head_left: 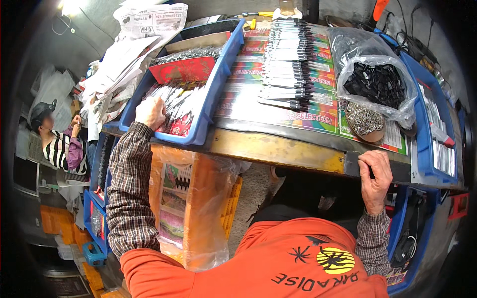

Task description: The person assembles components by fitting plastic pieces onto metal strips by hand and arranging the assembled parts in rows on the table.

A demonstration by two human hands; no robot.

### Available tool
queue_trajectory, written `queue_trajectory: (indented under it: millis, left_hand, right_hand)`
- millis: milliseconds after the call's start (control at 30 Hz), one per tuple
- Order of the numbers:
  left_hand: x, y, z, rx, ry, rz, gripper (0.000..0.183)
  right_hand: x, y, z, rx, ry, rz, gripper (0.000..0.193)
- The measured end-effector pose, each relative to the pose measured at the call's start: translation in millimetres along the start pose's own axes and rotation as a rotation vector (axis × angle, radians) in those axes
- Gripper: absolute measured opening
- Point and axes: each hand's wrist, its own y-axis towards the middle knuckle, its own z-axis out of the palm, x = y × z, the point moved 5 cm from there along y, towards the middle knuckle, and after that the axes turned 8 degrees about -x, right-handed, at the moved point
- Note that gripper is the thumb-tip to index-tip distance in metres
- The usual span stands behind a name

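Note:
My left hand (151, 112) is a closed fist over the near left side of a blue tray (201, 135). White and black pens (183, 102) lie in the tray beside the fist, and the fingers hide whatever they hold. A red printed card (184, 69) stands across the tray, with more dark pen parts behind it. My right hand (376, 176) curls its fingers at the table's front edge (278, 149), against a black strip (353, 164). In mid-table runs a long row of white pens with black ends (288, 64).
A clear bag of black clips (375, 84) sits at the right, behind a bowl of small metal parts (365, 119). Farther right is a blue tray of white sticks (439, 144). Papers (119, 69) pile at the left. Another person (64, 144) sits beyond them.

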Motion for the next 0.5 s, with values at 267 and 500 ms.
queue_trajectory:
  millis: [267, 500]
  left_hand:
    - [10, 0, 10, 0.019, -0.015, -0.011, 0.006]
    - [-2, 1, 3, 0.231, -0.016, -0.012, 0.010]
  right_hand:
    - [1, 0, 1, 0.001, -0.001, -0.006, 0.015]
    - [-1, 0, 0, -0.004, -0.002, 0.003, 0.014]
